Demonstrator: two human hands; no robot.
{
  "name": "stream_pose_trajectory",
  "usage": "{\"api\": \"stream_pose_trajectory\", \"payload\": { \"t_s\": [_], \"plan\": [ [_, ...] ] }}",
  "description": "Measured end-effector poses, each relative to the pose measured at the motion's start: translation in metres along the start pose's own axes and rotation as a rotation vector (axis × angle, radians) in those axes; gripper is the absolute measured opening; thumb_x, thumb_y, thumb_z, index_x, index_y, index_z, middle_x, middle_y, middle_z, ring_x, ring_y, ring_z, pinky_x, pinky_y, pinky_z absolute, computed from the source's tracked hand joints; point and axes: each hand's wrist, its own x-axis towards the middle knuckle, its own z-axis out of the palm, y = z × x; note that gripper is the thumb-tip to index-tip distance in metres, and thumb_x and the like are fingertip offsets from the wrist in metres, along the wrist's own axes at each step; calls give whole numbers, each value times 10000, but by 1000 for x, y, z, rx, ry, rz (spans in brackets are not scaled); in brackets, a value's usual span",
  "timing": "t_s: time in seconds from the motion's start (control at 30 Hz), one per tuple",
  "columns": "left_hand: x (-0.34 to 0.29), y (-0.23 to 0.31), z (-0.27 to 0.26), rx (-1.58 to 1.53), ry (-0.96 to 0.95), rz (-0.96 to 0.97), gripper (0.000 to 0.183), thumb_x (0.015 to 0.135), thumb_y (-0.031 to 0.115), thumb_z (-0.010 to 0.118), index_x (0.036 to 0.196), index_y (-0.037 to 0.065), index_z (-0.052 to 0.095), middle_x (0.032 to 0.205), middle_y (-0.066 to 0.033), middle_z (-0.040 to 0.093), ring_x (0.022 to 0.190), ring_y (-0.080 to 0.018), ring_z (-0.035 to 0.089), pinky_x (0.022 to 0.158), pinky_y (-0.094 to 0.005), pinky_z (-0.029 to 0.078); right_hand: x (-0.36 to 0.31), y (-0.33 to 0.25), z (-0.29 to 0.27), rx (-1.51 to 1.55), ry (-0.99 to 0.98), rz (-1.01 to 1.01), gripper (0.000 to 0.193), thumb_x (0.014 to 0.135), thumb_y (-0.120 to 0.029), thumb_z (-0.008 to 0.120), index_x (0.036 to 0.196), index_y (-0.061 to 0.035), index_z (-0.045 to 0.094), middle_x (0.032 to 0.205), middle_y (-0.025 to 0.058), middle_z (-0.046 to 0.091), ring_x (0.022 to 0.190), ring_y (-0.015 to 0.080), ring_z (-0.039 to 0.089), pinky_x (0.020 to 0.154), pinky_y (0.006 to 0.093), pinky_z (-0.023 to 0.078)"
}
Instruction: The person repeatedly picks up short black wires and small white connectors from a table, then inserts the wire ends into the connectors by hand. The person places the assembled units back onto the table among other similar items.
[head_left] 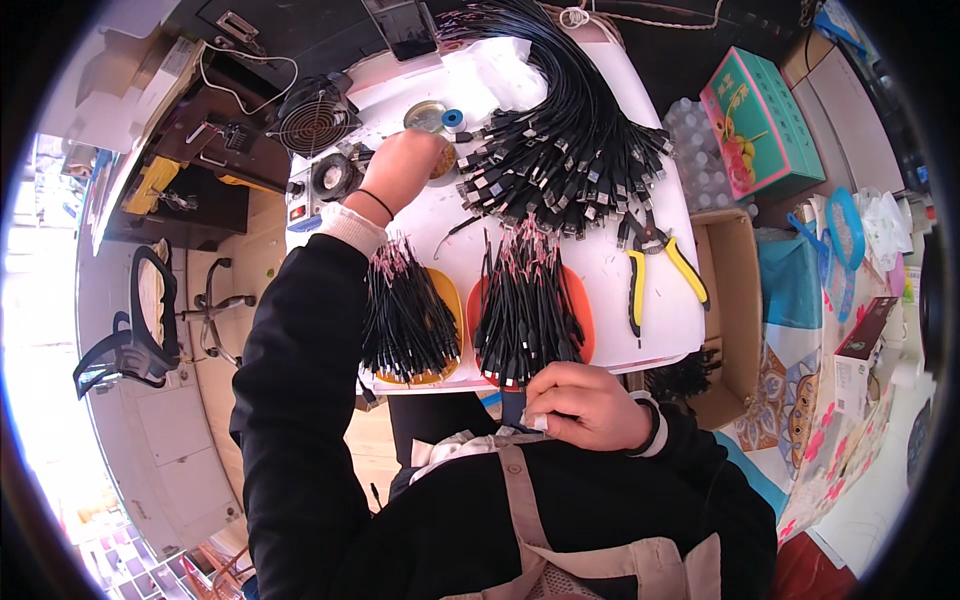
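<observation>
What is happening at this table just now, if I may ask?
A person's left hand is at a small round container on the white table; its grip is unclear. The right hand, by the near edge, seems to pinch something small and whitish. Short black cables lie in a yellow tray and an orange tray.

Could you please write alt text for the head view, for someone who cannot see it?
A person's left hand is at a small round container on a white table; the right hand, nearer the body, holds a small pale piece. Pink-tipped black cable bundles lie on yellow and orange plastic dishes, with a larger black cable heap behind.
</observation>
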Motion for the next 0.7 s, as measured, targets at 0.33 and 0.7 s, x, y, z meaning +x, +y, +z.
{"api": "stream_pose_trajectory", "payload": {
  "t_s": [0.33, 0.7],
  "plan": [
    [-4, 6, -3, -66, 49, -23, 101, 825, 115, 607, 850, 27, 649, 796, -169, 651, 772, -358, 635, 709, -425, 510, 1, 0, 3, -39, 0, 18, 165, 795, -8, 655, 959, -19, 640, 973, 100, 601, 801, 252, 614, 689, 334, 509],
    [-89, -38, -56, -201, 297, -174, 106, 853, 98, 656, 903, 8, 631, 773, -181, 645, 708, -358, 631, 634, -387, 494, 6, -12, 19, -68, -30, 13, 137, 777, 2, 660, 912, -21, 666, 936, 95, 611, 787, 243, 619, 681, 323, 507]
  ]
}}
